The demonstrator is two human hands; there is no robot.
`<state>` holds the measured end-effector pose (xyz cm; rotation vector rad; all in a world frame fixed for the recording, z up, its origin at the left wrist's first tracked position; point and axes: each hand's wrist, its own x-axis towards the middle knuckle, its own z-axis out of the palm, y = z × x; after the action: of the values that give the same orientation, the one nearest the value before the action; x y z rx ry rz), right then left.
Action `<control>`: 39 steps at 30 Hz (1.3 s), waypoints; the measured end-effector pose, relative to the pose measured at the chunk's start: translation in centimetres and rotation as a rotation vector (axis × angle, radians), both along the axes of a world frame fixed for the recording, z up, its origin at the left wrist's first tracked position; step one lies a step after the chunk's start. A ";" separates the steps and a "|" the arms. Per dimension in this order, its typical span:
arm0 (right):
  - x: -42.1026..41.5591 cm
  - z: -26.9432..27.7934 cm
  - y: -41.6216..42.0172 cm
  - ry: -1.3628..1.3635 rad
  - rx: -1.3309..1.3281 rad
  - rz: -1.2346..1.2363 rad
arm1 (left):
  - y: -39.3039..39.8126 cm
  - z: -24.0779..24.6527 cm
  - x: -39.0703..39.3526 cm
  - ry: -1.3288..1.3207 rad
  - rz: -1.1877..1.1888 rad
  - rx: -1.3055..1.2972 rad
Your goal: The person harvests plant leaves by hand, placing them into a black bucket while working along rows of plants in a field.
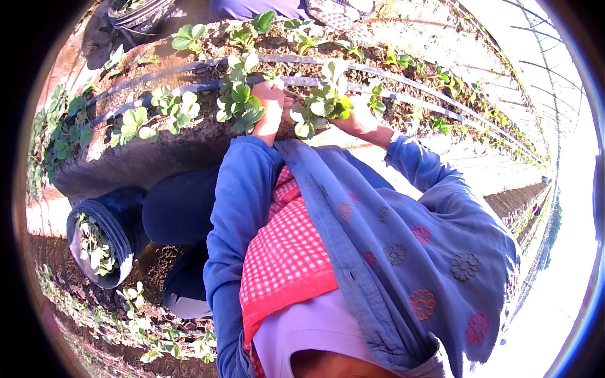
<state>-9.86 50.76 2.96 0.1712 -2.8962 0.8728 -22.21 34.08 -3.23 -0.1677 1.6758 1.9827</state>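
My left hand [270, 101] is on the raised soil bed, between two leafy plants that look like strawberry plants. Its fingers are curled down beside the drip tube, and what they hold is hidden. On its left is one plant [241, 101]; on its right stands another plant [326, 97]. My right hand [361, 118] reaches in at the right side of that second plant, touching its leaves. Foliage and glare cover those fingertips, so their grip does not show. Both hands are close together at the near edge of the bed.
Two drip tubes [189, 88] run along the planted bed. A black bucket [106, 236] with picked leaves lies tilted by my knee [177, 208]. Across the bed are another bucket [139, 19] and a person's shoe [333, 12]. Another plant row [137, 321] runs behind me.
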 end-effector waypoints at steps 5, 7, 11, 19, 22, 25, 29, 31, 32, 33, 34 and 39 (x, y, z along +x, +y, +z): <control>1.0 0.6 -4.4 -0.234 0.157 0.197 | -0.8 0.1 0.5 0.095 -0.023 0.009; 0.4 2.1 -4.6 -0.206 0.326 0.221 | -0.7 1.9 0.7 0.068 -0.056 -0.095; 0.5 0.3 -4.0 -0.052 0.340 0.463 | -1.2 -0.5 -0.2 0.062 -0.023 0.057; -0.5 0.5 -5.3 0.009 0.382 0.296 | -0.9 0.3 0.1 0.010 -0.006 0.018; -0.4 0.2 -5.5 0.039 0.461 0.284 | -1.3 1.0 0.2 -0.019 -0.054 0.043; -0.3 0.5 -5.0 -0.005 0.409 0.304 | -1.4 1.5 0.3 -0.044 -0.044 0.068; 0.0 0.6 -4.4 0.114 0.320 0.308 | -0.8 1.5 0.4 -0.021 -0.042 0.058; -0.1 0.1 -4.4 0.154 0.333 0.359 | -1.4 -0.8 -0.2 0.075 -0.048 0.047; -0.2 -0.2 -4.6 0.176 0.337 0.389 | -1.9 -2.1 -0.5 0.123 -0.046 0.039; 0.0 -0.6 -4.0 0.111 0.351 0.397 | -1.5 -1.9 -0.4 0.099 -0.022 0.079; 0.2 -0.7 -3.3 0.046 0.365 0.405 | -1.1 -1.8 -0.2 0.075 0.003 0.119; 1.2 0.1 0.2 0.011 0.390 0.560 | 0.7 -0.9 0.5 0.236 0.019 -0.092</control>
<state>-8.69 51.00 3.10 1.0504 -3.0101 0.3319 -21.68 34.76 -4.17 0.0190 1.9211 2.0038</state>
